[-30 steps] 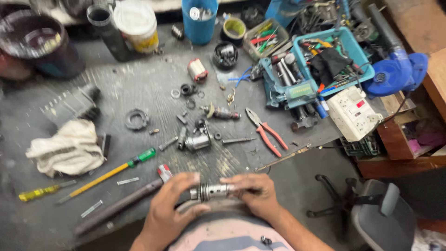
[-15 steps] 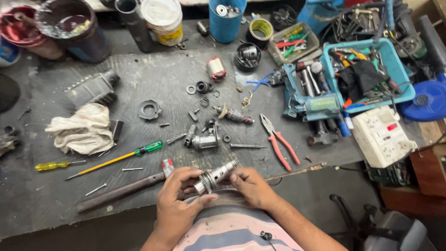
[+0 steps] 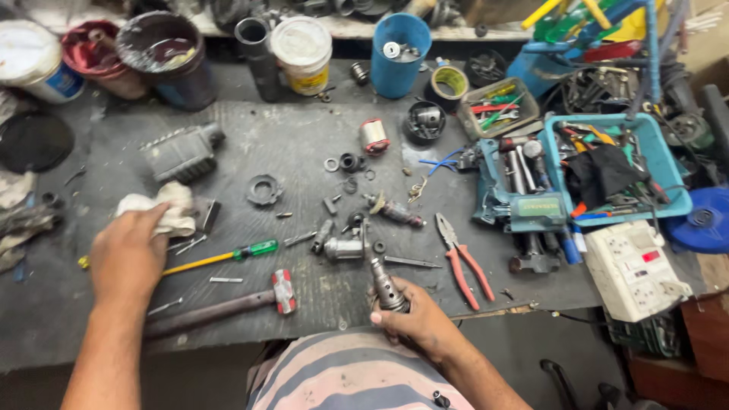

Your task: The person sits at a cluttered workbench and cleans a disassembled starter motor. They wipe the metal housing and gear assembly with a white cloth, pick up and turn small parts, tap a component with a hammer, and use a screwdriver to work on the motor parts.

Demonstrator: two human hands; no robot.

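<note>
My right hand [image 3: 421, 323] closed around a grey, greasy metal spindle [image 3: 386, 286] at the tabletop's [image 3: 304, 144] near edge, its stepped, narrower tip pointing up and away. My left hand [image 3: 127, 254] gripped a crumpled white rag [image 3: 168, 209] towards the left edge, beside the yellow-shafted screwdriver [image 3: 220, 258].

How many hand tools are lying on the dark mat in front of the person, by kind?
Screwdriver, yellow shaft, green handle: 1
Pliers, red handles: 1
Hammer, red and silver head: 1
Total: 3
</note>
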